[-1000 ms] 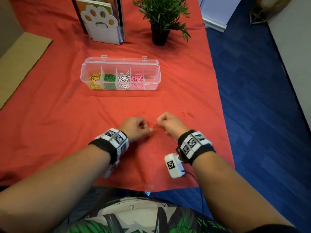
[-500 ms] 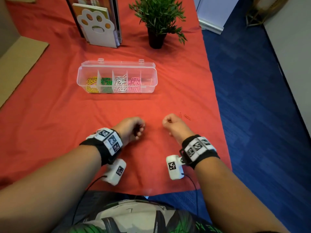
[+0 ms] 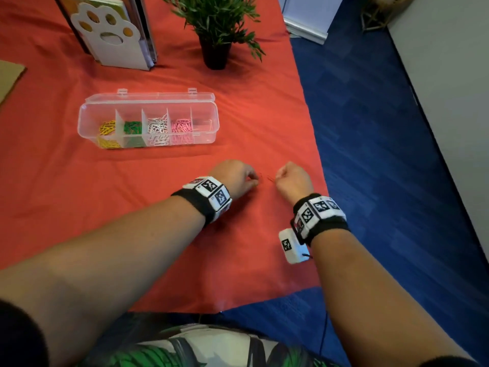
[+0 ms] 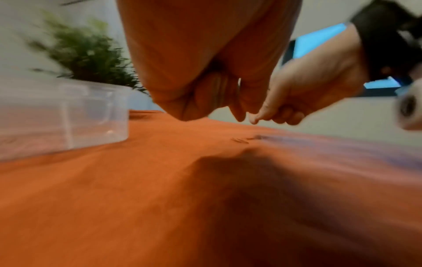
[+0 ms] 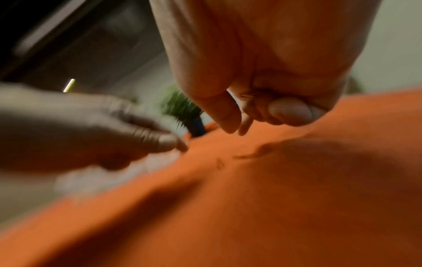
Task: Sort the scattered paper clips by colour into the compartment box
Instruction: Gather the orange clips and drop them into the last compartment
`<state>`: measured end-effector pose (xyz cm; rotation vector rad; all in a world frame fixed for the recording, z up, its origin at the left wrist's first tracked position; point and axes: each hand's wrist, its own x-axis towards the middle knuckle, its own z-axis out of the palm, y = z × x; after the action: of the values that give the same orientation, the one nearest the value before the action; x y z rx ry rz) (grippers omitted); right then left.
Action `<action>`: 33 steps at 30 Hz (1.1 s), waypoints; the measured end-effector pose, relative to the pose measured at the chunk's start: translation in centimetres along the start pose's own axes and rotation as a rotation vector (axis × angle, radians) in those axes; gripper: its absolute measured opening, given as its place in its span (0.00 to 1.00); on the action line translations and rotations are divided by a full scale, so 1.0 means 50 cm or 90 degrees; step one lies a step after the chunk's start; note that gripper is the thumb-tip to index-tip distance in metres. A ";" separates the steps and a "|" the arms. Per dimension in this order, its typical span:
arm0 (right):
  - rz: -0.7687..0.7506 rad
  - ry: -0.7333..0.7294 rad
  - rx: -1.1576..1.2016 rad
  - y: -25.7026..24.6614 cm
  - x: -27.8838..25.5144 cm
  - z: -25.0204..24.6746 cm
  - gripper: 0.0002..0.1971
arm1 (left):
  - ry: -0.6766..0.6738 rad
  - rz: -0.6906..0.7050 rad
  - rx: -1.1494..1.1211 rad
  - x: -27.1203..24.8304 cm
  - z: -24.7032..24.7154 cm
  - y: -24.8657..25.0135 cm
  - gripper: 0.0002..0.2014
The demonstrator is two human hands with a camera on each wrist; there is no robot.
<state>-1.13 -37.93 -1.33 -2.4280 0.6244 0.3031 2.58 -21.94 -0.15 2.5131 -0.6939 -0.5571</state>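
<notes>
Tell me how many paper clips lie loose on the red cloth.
2 red clips: one nearer the left hand, one nearer the right hand; the hands may hide more.

From the head we look steeply down and forward over both forearms at the table under its orange-red cloth (image 3: 132,207), far enough back to take in the clear plastic compartment box (image 3: 148,123) and the green potted plant (image 3: 215,27) beyond. Our left wrist view sits low, almost at the cloth, facing past the left hand (image 4: 205,72) towards the right hand (image 4: 308,86). Our right wrist view, equally close and blurred, faces back at the left hand (image 5: 80,130); both share the cloth between the hands and the plant.
</notes>
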 end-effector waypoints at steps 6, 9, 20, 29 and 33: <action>-0.132 0.020 -0.203 0.022 0.001 0.043 0.13 | -0.046 0.069 0.190 0.051 0.045 0.013 0.13; -0.118 0.013 -0.251 0.025 -0.003 0.045 0.12 | -0.050 0.073 0.211 0.065 0.056 0.010 0.12; 0.075 -0.086 0.457 0.004 -0.018 0.011 0.14 | -0.011 -0.140 -0.252 0.022 0.025 -0.006 0.12; 0.238 -0.316 0.834 -0.106 -0.024 0.009 0.08 | -0.054 -0.354 -1.035 -0.055 -0.116 -0.061 0.14; 0.210 -0.272 0.701 -0.136 -0.021 0.031 0.15 | 0.068 -0.349 -0.977 0.000 -0.199 -0.073 0.07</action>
<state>1.28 -31.79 1.23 -1.1639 0.7265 0.4425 8.79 -15.90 5.92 1.1734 0.4401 -0.7127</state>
